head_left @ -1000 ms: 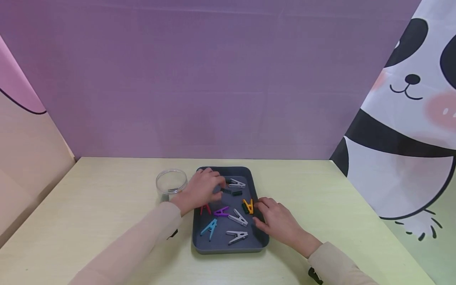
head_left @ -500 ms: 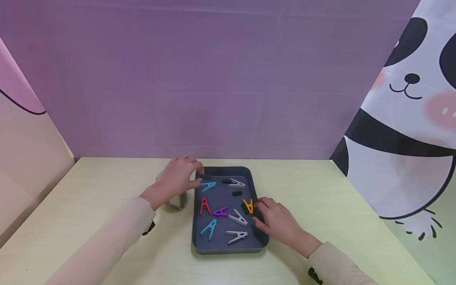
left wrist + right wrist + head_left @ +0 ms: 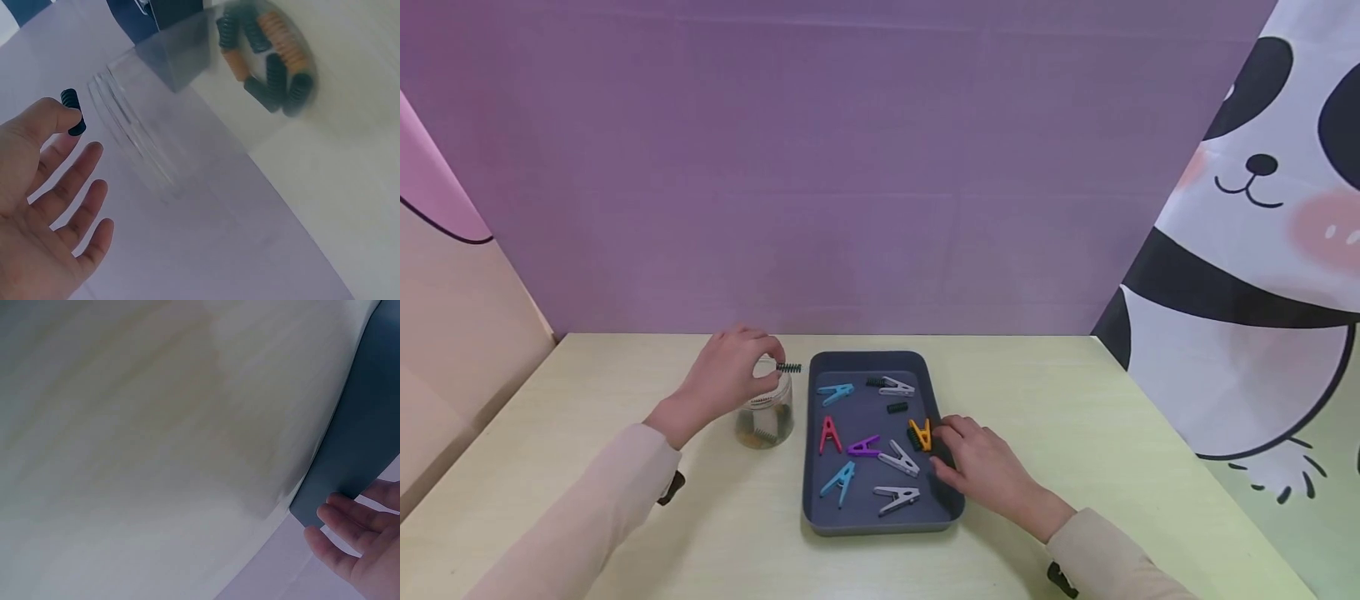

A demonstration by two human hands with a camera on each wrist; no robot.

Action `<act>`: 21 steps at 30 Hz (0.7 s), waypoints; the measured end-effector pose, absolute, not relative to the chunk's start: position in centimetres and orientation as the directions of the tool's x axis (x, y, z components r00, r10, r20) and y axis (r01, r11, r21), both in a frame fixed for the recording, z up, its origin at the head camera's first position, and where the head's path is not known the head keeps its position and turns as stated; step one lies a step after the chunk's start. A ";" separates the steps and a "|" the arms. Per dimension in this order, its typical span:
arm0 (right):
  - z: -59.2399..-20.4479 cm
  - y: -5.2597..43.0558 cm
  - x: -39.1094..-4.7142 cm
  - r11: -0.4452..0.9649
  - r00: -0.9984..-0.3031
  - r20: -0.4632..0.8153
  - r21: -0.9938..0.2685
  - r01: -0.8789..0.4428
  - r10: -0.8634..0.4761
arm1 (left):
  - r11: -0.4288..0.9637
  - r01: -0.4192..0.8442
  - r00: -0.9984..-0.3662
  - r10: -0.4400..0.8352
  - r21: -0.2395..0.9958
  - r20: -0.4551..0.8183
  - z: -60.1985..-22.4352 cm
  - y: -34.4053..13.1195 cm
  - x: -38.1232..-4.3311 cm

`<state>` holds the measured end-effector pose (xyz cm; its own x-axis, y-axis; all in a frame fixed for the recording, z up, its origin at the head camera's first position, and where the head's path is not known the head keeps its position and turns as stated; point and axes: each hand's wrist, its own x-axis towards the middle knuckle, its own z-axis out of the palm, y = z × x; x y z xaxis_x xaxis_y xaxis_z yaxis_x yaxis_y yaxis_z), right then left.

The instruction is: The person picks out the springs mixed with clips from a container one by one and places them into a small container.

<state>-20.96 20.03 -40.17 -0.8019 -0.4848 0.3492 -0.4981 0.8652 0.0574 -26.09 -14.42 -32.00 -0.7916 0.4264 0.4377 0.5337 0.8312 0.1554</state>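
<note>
My left hand (image 3: 726, 375) pinches a dark green coil spring (image 3: 789, 367) between thumb and finger, over the mouth of a clear jar (image 3: 782, 408). In the left wrist view the other fingers are spread apart, and several green and orange springs (image 3: 275, 81) lie at the jar's bottom. Right of the jar stands a dark grey tray (image 3: 857, 521). At its right wall my right hand (image 3: 988, 467) grips the rim, with fingers against the outer side in the right wrist view.
Inside the tray lie a red clip (image 3: 829, 435), a purple clip (image 3: 864, 447), a yellow clip (image 3: 922, 433), and several blue and grey ones. A few dark springs, such as this short spring (image 3: 897, 408), lie among them. A purple backdrop (image 3: 850, 167) stands behind the table (image 3: 625, 375).
My left hand has moved left from over the tray to the jar, carrying a spring out of the tray. The right hand has stayed at the tray's right rim.
</note>
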 end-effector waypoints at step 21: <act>-40.0 20.0 -20.9 0.866 -0.805 0.344 0.061 -0.496 -0.484 | 0.868 0.467 -0.844 0.380 0.168 0.379 -34.1 -16.3 -26.4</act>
